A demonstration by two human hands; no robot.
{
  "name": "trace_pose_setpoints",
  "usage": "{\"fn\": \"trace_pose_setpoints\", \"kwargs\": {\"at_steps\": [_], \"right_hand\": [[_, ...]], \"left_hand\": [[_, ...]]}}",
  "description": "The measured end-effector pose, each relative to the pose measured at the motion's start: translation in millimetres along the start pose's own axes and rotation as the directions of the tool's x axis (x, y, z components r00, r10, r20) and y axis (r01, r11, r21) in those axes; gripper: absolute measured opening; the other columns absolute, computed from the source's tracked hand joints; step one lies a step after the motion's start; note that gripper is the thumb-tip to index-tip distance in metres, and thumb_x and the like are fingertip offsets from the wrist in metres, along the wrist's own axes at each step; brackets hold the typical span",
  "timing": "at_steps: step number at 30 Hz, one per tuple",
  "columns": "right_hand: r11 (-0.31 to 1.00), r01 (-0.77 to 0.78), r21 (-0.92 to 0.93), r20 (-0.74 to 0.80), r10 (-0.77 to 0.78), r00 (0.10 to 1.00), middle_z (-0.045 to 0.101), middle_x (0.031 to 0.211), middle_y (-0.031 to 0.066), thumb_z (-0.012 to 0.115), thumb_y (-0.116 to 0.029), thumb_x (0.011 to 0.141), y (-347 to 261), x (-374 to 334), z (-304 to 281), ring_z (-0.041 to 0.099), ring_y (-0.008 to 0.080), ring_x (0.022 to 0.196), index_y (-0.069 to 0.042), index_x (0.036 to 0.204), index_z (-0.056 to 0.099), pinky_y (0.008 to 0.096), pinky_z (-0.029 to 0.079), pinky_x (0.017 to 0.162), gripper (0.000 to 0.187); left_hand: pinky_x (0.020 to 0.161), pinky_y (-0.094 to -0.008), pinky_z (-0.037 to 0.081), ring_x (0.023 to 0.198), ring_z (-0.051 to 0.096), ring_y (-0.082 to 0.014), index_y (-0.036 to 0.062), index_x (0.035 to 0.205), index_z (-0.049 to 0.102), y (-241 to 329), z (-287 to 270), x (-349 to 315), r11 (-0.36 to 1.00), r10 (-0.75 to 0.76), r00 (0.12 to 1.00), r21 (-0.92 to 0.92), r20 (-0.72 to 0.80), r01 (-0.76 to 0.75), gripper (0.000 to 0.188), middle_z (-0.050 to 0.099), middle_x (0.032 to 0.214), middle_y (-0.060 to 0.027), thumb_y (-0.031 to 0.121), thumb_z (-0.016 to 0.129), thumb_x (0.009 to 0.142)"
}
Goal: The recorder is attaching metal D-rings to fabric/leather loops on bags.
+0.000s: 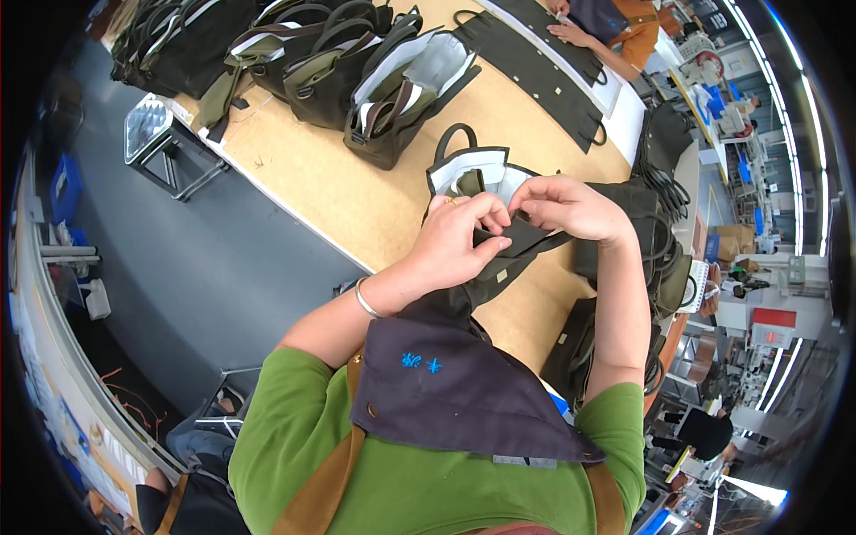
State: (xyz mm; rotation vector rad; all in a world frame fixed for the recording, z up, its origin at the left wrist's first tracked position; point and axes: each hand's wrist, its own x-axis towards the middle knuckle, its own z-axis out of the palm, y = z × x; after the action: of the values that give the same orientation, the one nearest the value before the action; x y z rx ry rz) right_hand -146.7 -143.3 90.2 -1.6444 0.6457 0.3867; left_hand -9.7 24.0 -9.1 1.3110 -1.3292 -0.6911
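Observation:
A dark tote bag [488,287] with a pale lining [510,181] and a black loop handle [456,136] lies at the table's near side, in front of my chest. My left hand [457,234] is closed on the dark fabric near its opening, thumb and fingers pinched together. On the other side of the same edge, my right hand [571,209] pinches the fabric with bent fingers. The two hands' fingertips nearly meet. Whatever small part lies between them is hidden by the fingers.
Several dark bags with pale linings [406,89] stand along the tan table's [303,169] far left. Flat dark panels [526,76] lie at the far side, by another person's hand [571,34]. More dark bags [655,236] pile up on the right. A metal-framed stool [165,134] stands left.

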Motion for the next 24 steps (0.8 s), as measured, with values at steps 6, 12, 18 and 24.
{"fn": "trace_pose_setpoints", "kwargs": {"at_steps": [6,12,18,24], "right_hand": [[0.972,0.056,-0.23,-0.077,-0.076,0.994,0.066,0.085,-0.0017,0.067,-0.006,0.089,-3.4,3.8,4.1,0.055,0.0065,0.076,-0.002,0.097,0.07,0.0241,0.046,0.069,0.01],[0.945,0.079,-0.319,-0.145,-0.131,0.981,0.063,0.077,-0.0042,0.069,-0.005,0.089,-3.1,0.9,11.6,0.051,0.0024,0.069,0.0,0.095,0.07,0.0209,0.042,0.061,0.007],[0.937,0.033,-0.348,-0.203,-0.11,0.973,0.064,0.075,-0.0031,0.07,-0.005,0.088,-7.5,-1.7,17.4,0.052,0.0033,0.068,0.0,0.093,0.071,0.0214,0.043,0.061,0.008],[0.949,0.039,-0.311,-0.261,-0.125,0.957,0.072,0.079,0.0056,0.07,-0.01,0.085,-7.2,-5.6,24.3,0.063,0.0093,0.071,-0.001,0.092,0.073,0.027,0.051,0.069,0.011]], "left_hand": [[0.085,-0.0311,0.034,0.072,0.06,-0.0108,0.0107,0.096,0.062,2.0,-1.4,0.2,0.998,-0.055,0.998,-0.038,-0.023,0.054,0.023,0.067,0.08,0.0034,0.016,0.077,0.08],[0.081,-0.0298,0.037,0.07,0.06,-0.0099,0.0099,0.093,0.063,-1.7,0.8,0.4,0.993,-0.098,0.995,-0.075,-0.035,0.095,0.02,0.068,0.075,0.0035,0.017,0.077,0.081],[0.072,-0.0272,0.043,0.066,0.06,-0.0106,0.0085,0.086,0.065,-0.3,3.1,0.2,1.0,0.007,0.993,-0.005,-0.122,-0.008,0.014,0.068,0.073,0.002,0.017,0.076,0.082],[0.074,-0.0299,0.042,0.067,0.062,-0.0125,0.0088,0.082,0.067,-5.7,6.6,2.4,0.99,-0.087,0.991,-0.122,-0.1,0.074,0.015,0.069,0.073,0.0011,0.022,0.075,0.082]]}}
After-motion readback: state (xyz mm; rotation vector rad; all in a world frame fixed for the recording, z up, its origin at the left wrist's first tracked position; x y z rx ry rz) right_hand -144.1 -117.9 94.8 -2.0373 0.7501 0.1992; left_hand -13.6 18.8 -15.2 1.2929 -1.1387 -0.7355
